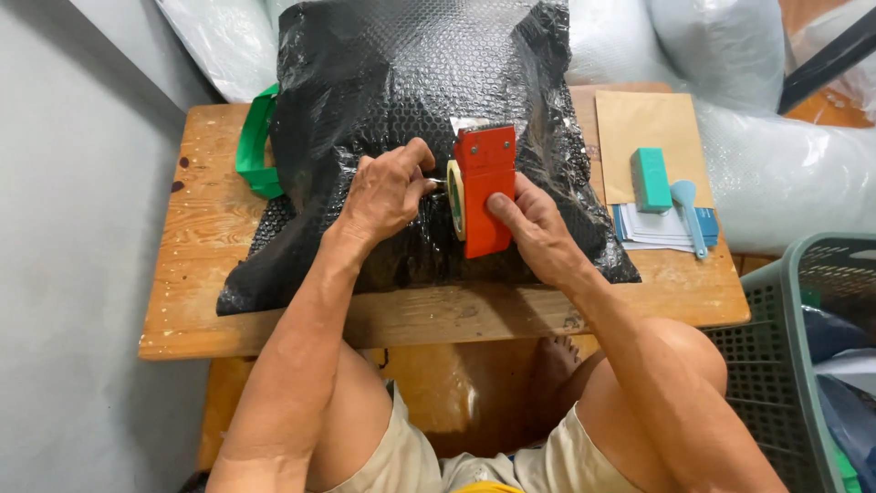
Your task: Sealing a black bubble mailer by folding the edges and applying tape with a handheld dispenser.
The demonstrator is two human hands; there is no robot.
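Seated at a low wooden table (210,219), knees under its front edge. On top, a bulky parcel wrapped in black bubble wrap (401,91) — glossy, dimpled, crinkled at the folds, spread over most of the boards and hanging slightly past the near left corner. Pressed flat against the parcel's middle, an orange tape dispenser (484,187): a boxy metal body with a serrated edge at the far end and a roll of pale tape (455,199) on its left flank, held low so the blade end appears to bear against the wrap.

Right hand (538,228) clamped on the dispenser from the near right side, thumb laid along the orange face, remaining fingers curled behind it — a steadying grip. Left hand (388,187) just left of the roll, fingers bunched together and pinched at something small by the roll's hub; too small to tell whether a tape end or the wrap itself.

Peeking from under the parcel's left side, a green strap (255,146), smooth and flat. On the table's right part, well clear of the hands, a brown paper envelope (648,123), a teal rectangular block (650,179) standing on it, a light blue scoop-shaped tool (689,215), and a stack of white slips (652,230). Right of the table, a green plastic lattice basket (776,310); behind, large clear bubble-wrap rolls (785,164).
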